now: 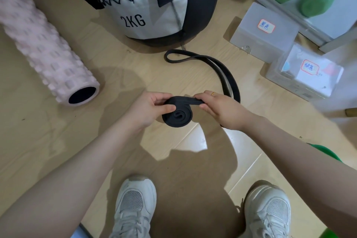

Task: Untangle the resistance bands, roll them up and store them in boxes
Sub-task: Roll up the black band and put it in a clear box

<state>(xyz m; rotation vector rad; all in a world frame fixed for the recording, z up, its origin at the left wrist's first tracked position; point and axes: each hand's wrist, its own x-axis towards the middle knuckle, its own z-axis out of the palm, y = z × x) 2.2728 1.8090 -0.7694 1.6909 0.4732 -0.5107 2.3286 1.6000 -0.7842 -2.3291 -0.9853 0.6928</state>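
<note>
The left hand (154,106) pinches the half-wound coil of the flat black rubber resistance band (177,117), thumb pressed on its face. The right hand (218,108), just beside the coil, grips the strip feeding onto it. The unrolled tail loops across the floor beyond the coil toward the grey-and-black 2KG medicine ball (154,2). Two frosted lidded plastic boxes (264,33) sit well right of the coil. If the thumb slackens, the springy coil likely unwinds; a twisted tail would roll in crooked.

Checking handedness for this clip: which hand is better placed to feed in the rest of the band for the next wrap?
Right hand: it pinches the flat black rubber resistance band where the loose tail leaves; the left hand steadies the coil.
</note>
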